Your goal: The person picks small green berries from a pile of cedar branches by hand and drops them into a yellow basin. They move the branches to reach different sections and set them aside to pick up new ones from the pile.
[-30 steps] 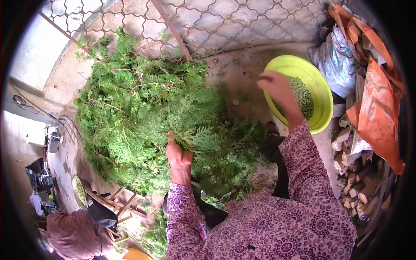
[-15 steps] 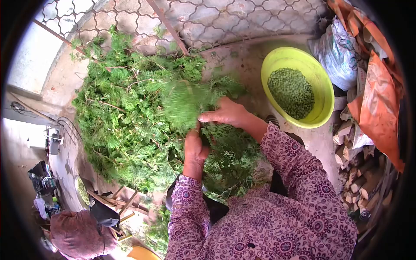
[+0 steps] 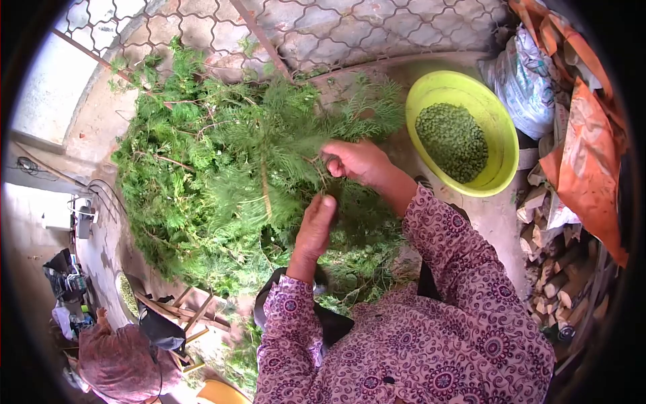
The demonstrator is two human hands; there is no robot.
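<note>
A feathery green conifer branch [image 3: 266, 178], partly blurred, spreads out in front of me. My left hand [image 3: 315, 227] is closed around its stem at the near end, thumb pointing up. Just above and to the right, my right hand [image 3: 360, 163] has its fingers curled in against the sprigs. Whatever lies between those fingers is hidden. Below both hands, a large heap of cut green branches [image 3: 182, 222] covers the floor. A yellow-green basin [image 3: 501, 158] stands to the right of my right hand, holding many small round green pieces [image 3: 452, 141].
Wire mesh [image 3: 377, 30] runs along the far side. White sacks [image 3: 525, 87], an orange sheet [image 3: 585, 175] and stacked firewood [image 3: 562, 283] line the right. At lower left, another person [image 3: 124, 363] sits near a wooden stool frame [image 3: 195, 316] and a round tray [image 3: 126, 296].
The branch has swung and spread out, its stem now tilting left. My right hand has curled its fingers and shifted slightly; my left hand has moved a little up and right.
</note>
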